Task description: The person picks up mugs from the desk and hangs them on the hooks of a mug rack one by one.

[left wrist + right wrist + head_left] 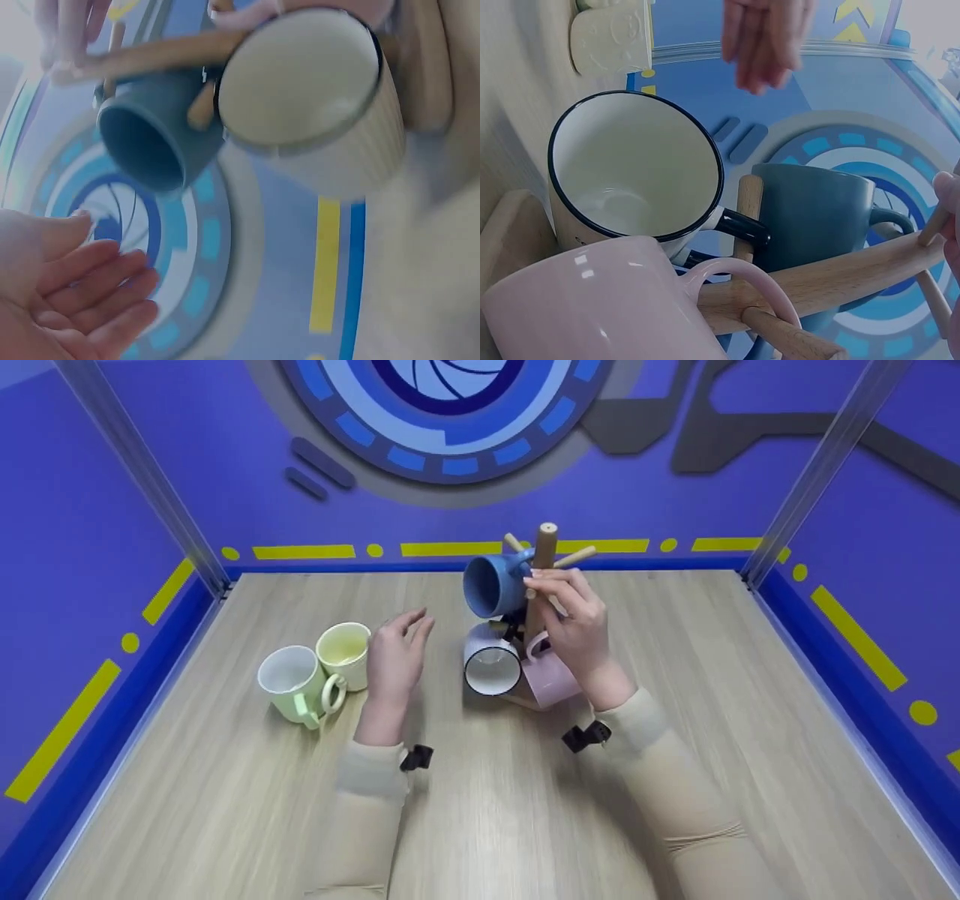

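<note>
Blue mug sits up against the wooden rack, upper center. Green mug, yellow mug, left; your left hand, empty, thumb wide; white mug, pink mug, center; your right hand, fingers narrow by blue handle, can't tell grip.

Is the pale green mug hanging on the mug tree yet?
No, the pale green mug stands upright on the table beside the pale yellow mug, well apart from the wooden mug tree.
</note>
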